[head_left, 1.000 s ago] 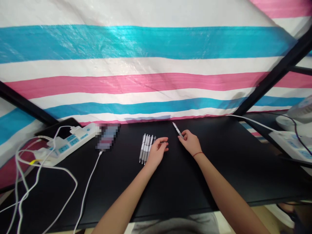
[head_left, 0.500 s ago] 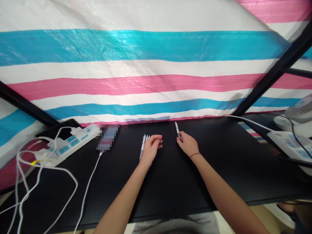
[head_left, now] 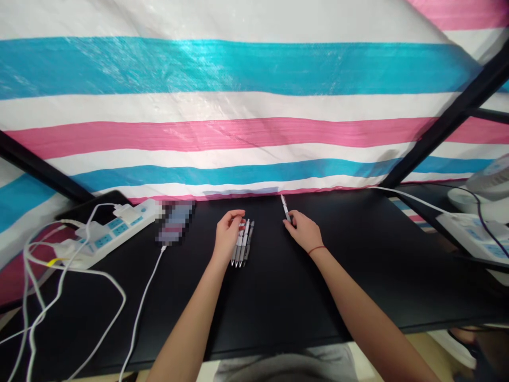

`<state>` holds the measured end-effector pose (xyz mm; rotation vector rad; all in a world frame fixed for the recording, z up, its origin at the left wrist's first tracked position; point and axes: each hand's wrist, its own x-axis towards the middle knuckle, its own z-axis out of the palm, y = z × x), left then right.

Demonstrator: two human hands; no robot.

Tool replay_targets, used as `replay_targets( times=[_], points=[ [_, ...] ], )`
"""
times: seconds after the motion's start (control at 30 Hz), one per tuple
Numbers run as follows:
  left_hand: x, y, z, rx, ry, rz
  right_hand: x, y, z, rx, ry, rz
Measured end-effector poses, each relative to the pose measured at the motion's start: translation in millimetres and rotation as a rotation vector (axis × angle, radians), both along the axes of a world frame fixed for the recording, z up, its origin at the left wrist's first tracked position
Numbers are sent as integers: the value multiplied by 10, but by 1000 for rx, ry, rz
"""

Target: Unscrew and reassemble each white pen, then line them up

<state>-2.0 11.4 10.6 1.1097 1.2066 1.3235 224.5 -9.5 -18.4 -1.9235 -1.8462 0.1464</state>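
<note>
Several white-and-grey pens lie side by side on the black table, near the far edge. My left hand rests over the left end of that row, fingers curled and touching the pens; I cannot make out whether it grips one. My right hand is closed on a single white pen, which points up and away toward the striped sheet. The two hands are about a hand's width apart.
A white power strip with tangled white cables lies at the left. A blurred phone with a charging cable sits beside it. A striped blue, pink and white sheet hangs behind. Another power strip and a fan base are at the right.
My left hand has slid left across the row of pens, uncovering those on the right. My right hand with its pen has shifted slightly left and away.
</note>
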Motion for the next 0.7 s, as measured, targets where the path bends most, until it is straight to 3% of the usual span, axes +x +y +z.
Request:
replay_targets(
  times=[0.27,0.7],
  points=[
    [-127,75,15,25,106,62,8,5,-20,6,-40,27],
    [-170,113,-54,42,308,-4,-17,-21,12,-27,-142,126]
  ],
)
